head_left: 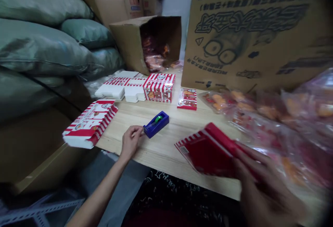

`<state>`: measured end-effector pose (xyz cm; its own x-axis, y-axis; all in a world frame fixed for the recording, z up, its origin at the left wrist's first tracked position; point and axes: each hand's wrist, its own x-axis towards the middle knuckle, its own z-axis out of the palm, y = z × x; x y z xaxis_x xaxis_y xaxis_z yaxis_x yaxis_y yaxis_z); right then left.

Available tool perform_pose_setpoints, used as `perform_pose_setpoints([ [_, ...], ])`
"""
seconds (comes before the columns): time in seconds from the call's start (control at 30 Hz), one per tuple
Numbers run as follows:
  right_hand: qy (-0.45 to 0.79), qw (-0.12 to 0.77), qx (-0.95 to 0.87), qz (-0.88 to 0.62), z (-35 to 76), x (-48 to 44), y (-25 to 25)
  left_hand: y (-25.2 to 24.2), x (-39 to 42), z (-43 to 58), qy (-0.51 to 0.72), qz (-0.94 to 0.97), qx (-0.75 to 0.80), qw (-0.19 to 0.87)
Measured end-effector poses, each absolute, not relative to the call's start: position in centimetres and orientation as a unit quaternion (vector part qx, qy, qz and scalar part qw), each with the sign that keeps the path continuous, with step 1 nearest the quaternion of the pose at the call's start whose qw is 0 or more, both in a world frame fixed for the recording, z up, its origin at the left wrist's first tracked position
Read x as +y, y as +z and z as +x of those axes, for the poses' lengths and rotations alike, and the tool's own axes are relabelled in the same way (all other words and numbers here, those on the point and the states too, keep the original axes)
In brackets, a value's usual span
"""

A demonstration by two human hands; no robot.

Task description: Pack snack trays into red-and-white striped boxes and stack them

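My left hand [130, 140] is closed, its thumb and fingers pinched at the cutting end of a blue tape dispenser [157, 124] with a green roll in it. A strip of tape seems to be between the fingertips, though it is hard to see. On the right, my right hand [265, 185], blurred, grips a red flat carton [210, 150] with a striped edge, tilted above the table. Behind the dispenser stand a red-and-white striped box [159, 87] and a small stack of red printed cards [187, 98].
A stack of striped cartons [91, 121] lies at the table's left edge, with more flat cartons [111, 88] behind. Plastic-wrapped orange goods [273, 116] cover the right side. An opened cardboard box [130, 41] and a large printed box [234, 40] stand at the back; green sacks [39, 46] pile up left.
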<state>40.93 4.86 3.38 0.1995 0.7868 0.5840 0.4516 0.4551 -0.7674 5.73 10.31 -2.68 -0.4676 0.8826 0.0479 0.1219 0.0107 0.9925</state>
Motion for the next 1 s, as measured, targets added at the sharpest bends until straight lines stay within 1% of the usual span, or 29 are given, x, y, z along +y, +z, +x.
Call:
perform_pose_setpoints([
  [0.1,0.124,0.558,-0.693,-0.439,38.8,5.6,3.5,2.3,7.9,11.4,0.589,0.438,0.584,0.347],
  [0.17,0.124,0.543,-0.715,-0.423,37.9,5.7,2.9,5.2,6.2,15.9,0.598,0.44,0.533,0.406],
  [0.23,0.13,0.545,-0.715,-0.418,37.5,5.6,2.3,6.8,5.3,19.8,0.606,0.421,0.481,0.473],
  [0.33,0.142,0.554,-0.703,-0.423,37.5,5.4,2.0,6.6,5.6,23.0,0.609,0.375,0.43,0.552],
  [0.43,0.151,0.559,-0.691,-0.432,37.7,5.5,2.2,5.0,6.7,23.5,0.595,0.347,0.431,0.583],
  [0.53,0.166,0.527,-0.725,-0.412,38.3,5.8,2.8,3.9,7.5,22.8,0.564,0.344,0.436,0.611],
  [0.63,0.162,0.488,-0.761,-0.395,38.9,6.1,3.9,3.2,8.3,21.7,0.521,0.395,0.428,0.624],
  [0.73,0.146,0.459,-0.781,-0.398,39.5,6.1,4.9,2.2,8.9,21.1,0.487,0.476,0.427,0.596],
  [0.87,0.056,0.358,-0.833,-0.419,41.5,5.9,3.8,1.8,8.4,19.6,0.42,0.631,0.434,0.487],
  [0.93,-0.003,0.331,-0.849,-0.411,43.5,6.5,2.3,2.3,8.4,17.1,0.395,0.689,0.447,0.412],
  [0.97,-0.023,0.338,-0.853,-0.397,44.6,7.1,1.6,2.6,8.6,15.0,0.401,0.7,0.473,0.354],
  [1.0,-0.04,0.355,-0.85,-0.386,45.5,8.1,1.0,3.0,8.9,12.2,0.415,0.697,0.516,0.276],
])
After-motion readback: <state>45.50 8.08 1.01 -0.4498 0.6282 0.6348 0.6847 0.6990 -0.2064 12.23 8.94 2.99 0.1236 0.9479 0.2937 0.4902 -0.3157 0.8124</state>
